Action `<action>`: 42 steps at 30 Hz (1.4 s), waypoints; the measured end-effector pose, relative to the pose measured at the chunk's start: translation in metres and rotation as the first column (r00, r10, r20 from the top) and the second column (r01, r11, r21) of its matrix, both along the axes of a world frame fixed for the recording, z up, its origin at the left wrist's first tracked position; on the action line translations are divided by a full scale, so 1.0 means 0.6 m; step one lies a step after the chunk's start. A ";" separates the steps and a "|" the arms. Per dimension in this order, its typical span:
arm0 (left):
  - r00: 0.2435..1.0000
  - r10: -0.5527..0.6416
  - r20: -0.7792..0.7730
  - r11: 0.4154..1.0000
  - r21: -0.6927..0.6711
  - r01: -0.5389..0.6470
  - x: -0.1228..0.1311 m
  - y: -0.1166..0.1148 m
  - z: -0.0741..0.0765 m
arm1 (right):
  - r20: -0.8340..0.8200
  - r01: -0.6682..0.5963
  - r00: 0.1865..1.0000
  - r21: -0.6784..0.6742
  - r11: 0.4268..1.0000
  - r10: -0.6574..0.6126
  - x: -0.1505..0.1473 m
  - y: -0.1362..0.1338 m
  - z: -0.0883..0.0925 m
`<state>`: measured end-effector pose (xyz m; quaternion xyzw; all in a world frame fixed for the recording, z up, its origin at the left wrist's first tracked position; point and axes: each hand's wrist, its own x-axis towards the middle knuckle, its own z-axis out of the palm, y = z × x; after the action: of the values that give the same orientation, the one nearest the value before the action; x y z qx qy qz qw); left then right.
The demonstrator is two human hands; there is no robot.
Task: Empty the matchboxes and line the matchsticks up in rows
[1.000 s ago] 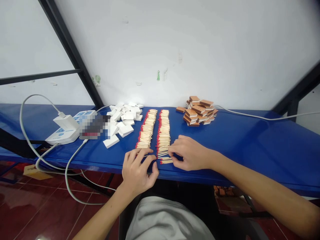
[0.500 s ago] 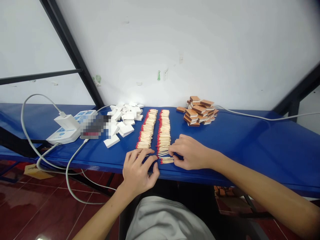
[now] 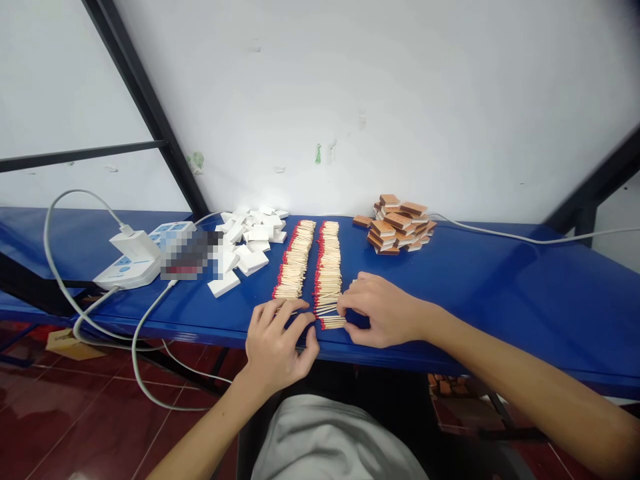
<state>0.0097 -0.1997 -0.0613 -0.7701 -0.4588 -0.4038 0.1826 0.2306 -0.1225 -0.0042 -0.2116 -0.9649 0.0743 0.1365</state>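
Note:
Two long rows of red-tipped matches lie on the blue table, a left row (image 3: pixel 295 261) and a right row (image 3: pixel 329 263), with the red heads to the left. My left hand (image 3: pixel 277 340) rests at the near end of the left row, fingers apart, its fingertips by the heads of the right row. At the right row's near end, my right hand (image 3: pixel 377 310) has its fingers curled at the plain ends of a small group of matches (image 3: pixel 333 323). Whether it grips any is too small to tell.
White box pieces (image 3: pixel 250 237) are heaped left of the rows; brown matchboxes (image 3: pixel 399 223) are piled at the back right. A power strip (image 3: pixel 135 263) with white cables and a blurred object stand at the left. The table's front edge (image 3: pixel 450 367) is close.
My right hand has shifted very slightly at the near matches, and the small group's plain ends sit closer to its fingers. My left hand stays nearly in place.

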 end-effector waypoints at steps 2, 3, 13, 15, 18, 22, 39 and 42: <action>1.000 0.006 0.015 1.000 -0.001 -0.006 0.000 0.000 0.000 | -0.004 0.003 1.000 -0.003 1.000 -0.003 0.000 0.000 -0.001; 1.000 0.012 0.026 1.000 -0.001 -0.012 0.000 0.000 0.000 | -0.005 0.005 1.000 -0.004 1.000 -0.005 0.000 0.000 -0.002; 0.998 0.065 0.008 0.998 -0.010 -0.065 0.000 0.002 -0.001 | -0.010 0.010 1.000 -0.010 1.000 -0.010 -0.001 -0.001 -0.006; 0.997 0.073 -0.002 0.997 -0.017 -0.073 0.000 0.001 -0.001 | -0.013 0.014 1.000 -0.004 1.000 -0.014 -0.001 -0.001 -0.008; 0.996 0.083 -0.016 0.996 -0.033 -0.083 0.001 0.000 0.001 | -0.016 0.017 1.000 0.001 1.000 -0.017 -0.002 -0.001 -0.010; 0.996 0.088 -0.025 0.995 -0.042 -0.089 0.001 0.000 0.002 | -0.019 0.015 1.000 -0.004 1.000 -0.015 -0.002 0.000 -0.007; 0.995 0.089 -0.032 0.994 -0.057 -0.091 0.002 -0.002 0.003 | -0.062 -0.008 0.998 -0.006 1.000 0.007 -0.007 0.000 -0.011; 0.996 0.085 -0.035 0.995 -0.053 -0.087 0.002 -0.001 0.003 | -0.049 0.014 0.999 0.011 1.000 -0.013 -0.007 0.000 -0.009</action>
<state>0.0111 -0.2003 -0.0596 -0.7608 -0.4992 -0.3705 0.1862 0.2266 -0.1224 -0.0095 -0.2156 -0.9602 0.0731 0.1617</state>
